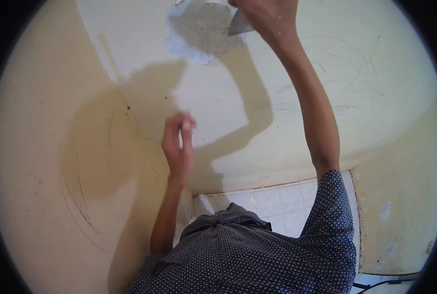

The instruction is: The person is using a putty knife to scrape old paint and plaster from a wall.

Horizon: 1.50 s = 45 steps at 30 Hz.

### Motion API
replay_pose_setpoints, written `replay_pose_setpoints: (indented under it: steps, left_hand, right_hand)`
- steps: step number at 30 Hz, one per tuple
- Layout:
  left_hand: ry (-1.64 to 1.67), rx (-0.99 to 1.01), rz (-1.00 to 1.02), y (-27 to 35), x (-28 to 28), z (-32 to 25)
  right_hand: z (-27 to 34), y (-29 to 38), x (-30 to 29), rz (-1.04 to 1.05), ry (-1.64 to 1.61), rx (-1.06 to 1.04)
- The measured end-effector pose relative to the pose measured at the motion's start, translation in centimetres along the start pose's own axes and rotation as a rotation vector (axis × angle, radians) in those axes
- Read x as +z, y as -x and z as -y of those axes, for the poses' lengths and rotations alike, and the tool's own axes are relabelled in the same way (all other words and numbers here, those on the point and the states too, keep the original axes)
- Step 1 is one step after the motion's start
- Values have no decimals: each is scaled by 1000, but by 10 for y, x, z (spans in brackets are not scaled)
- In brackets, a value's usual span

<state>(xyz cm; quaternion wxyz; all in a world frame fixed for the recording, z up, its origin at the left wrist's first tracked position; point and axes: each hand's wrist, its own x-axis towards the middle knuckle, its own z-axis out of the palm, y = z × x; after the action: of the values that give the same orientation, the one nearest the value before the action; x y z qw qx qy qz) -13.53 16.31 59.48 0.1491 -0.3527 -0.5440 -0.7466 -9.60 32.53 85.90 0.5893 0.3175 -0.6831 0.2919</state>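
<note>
My right hand (268, 14) is raised at the top of the view, its fingers partly cut off by the edge. It grips a scraper or putty knife, whose grey metal blade (240, 25) lies over the right side of a bare grey patch (207, 35) in the painted wall. Ragged, pale edges surround that patch. My left hand (180, 141) is blurred and held up lower down, in front of the wall near the corner, with its fingers loosely curled and no object seen in it.
A cream wall (218, 99) with dark scuffs and a fine crack stands before me. Another wall (38, 147) meets it at the left. White floor tiles (273, 202) lie below. Peeled spots (386, 211) mark the right wall, near dark cables (384, 283).
</note>
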Motion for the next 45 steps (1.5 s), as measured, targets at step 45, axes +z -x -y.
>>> replay_pose_setpoints:
  steps: [45]
  left_hand:
    - [264,269,-156,-166,86,-90]
  right_hand:
    - [81,525,-87,377,-48,1497]
